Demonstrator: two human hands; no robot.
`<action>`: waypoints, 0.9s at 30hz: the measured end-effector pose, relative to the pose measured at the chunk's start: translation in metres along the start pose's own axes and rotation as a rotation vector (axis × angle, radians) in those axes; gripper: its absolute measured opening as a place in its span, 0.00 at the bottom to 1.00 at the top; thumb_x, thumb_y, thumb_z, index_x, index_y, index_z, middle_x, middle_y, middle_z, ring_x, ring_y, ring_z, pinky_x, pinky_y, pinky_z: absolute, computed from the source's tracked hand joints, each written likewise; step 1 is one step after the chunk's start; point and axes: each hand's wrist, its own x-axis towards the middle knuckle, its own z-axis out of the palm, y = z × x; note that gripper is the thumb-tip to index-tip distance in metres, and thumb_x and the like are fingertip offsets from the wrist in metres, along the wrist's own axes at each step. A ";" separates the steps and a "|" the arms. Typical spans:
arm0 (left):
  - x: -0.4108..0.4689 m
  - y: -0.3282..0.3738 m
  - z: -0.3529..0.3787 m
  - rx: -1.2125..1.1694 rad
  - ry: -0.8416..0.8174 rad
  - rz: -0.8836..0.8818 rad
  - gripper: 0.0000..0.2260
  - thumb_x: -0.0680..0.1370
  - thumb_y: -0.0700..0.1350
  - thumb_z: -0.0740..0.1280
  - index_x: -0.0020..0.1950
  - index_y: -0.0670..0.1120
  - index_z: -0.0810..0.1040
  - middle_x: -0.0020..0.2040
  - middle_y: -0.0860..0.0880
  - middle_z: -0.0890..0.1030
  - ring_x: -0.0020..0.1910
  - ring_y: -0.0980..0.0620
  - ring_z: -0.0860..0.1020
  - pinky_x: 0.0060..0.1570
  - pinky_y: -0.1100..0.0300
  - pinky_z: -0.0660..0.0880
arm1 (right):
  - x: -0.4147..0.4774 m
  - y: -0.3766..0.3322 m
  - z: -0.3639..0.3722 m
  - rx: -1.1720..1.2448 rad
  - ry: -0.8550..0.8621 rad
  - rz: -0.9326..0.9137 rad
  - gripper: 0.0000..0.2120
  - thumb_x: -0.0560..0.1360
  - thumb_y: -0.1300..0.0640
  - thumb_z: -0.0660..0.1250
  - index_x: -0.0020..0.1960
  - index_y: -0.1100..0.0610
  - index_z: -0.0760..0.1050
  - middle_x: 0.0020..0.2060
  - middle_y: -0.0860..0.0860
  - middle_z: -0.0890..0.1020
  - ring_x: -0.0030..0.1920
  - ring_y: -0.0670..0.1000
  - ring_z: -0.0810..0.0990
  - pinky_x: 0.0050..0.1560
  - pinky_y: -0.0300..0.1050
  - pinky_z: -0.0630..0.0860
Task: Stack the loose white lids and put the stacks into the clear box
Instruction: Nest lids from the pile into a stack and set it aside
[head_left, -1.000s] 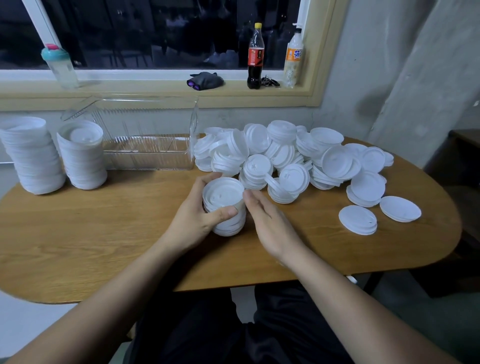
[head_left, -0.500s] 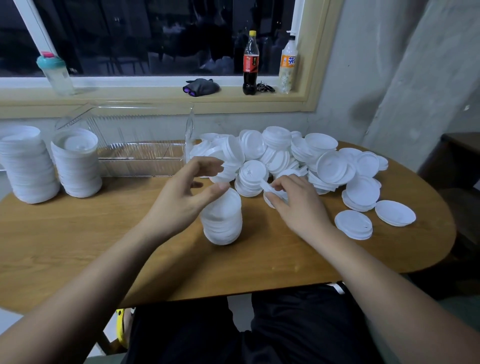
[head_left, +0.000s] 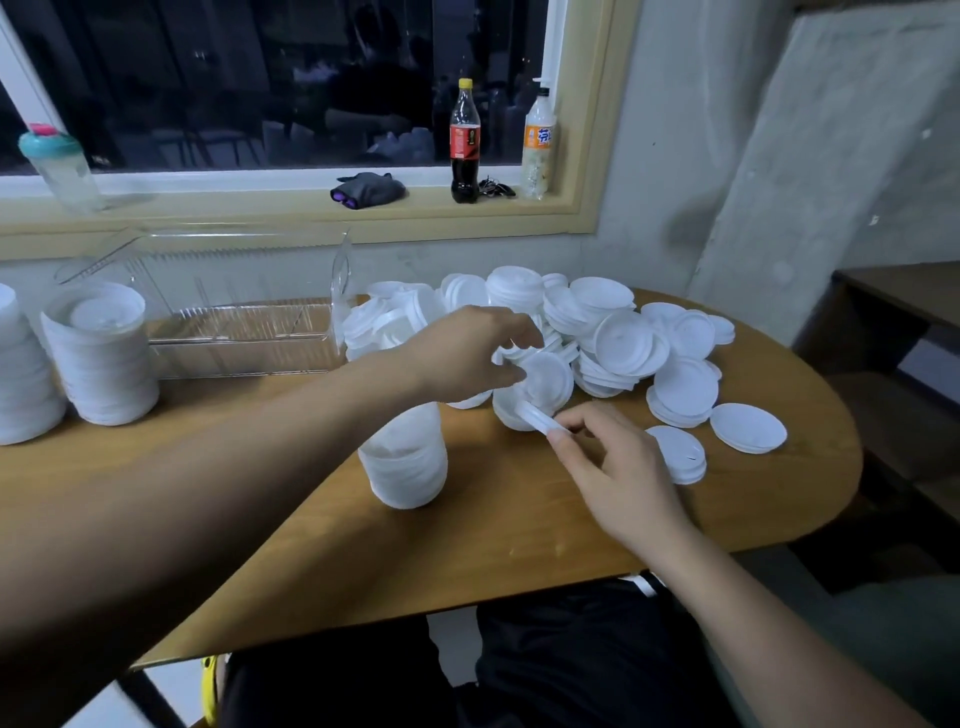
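Head-worn, close, downward over table

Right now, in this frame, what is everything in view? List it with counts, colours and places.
loose lids: many, white, heaped on the table's far right
short stack: one, white, table centre
tall stacks: two, white, table's left end
clear box: one, transparent, back of table by the wall
table: one, brown wood
cola bottle: one, dark, red label, windowsill
pale bottle: one, orange label, beside the cola
shaker: one, clear, teal cap, sill's left
dark cloth: one, sill
left hand: grips lids at the heap's near edge
right hand: pinches a single lid by its edge
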 end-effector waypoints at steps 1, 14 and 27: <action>0.009 0.002 0.005 0.020 -0.043 0.017 0.20 0.81 0.48 0.75 0.72 0.52 0.80 0.64 0.53 0.82 0.59 0.53 0.79 0.57 0.58 0.77 | -0.005 0.003 0.000 -0.001 0.032 0.005 0.04 0.84 0.52 0.70 0.50 0.47 0.80 0.47 0.42 0.81 0.54 0.47 0.81 0.53 0.45 0.77; 0.057 0.016 0.034 0.451 -0.225 0.217 0.28 0.79 0.42 0.74 0.78 0.53 0.73 0.72 0.51 0.75 0.69 0.46 0.74 0.61 0.48 0.76 | -0.016 0.023 0.002 -0.043 0.191 0.047 0.05 0.83 0.56 0.71 0.49 0.47 0.79 0.44 0.40 0.79 0.51 0.47 0.78 0.50 0.39 0.72; 0.026 0.010 -0.012 0.199 -0.103 0.137 0.07 0.81 0.46 0.76 0.58 0.48 0.86 0.49 0.54 0.79 0.53 0.48 0.80 0.50 0.54 0.76 | -0.016 0.020 -0.001 0.049 0.175 0.124 0.06 0.85 0.55 0.69 0.51 0.46 0.79 0.45 0.42 0.81 0.52 0.47 0.80 0.49 0.40 0.74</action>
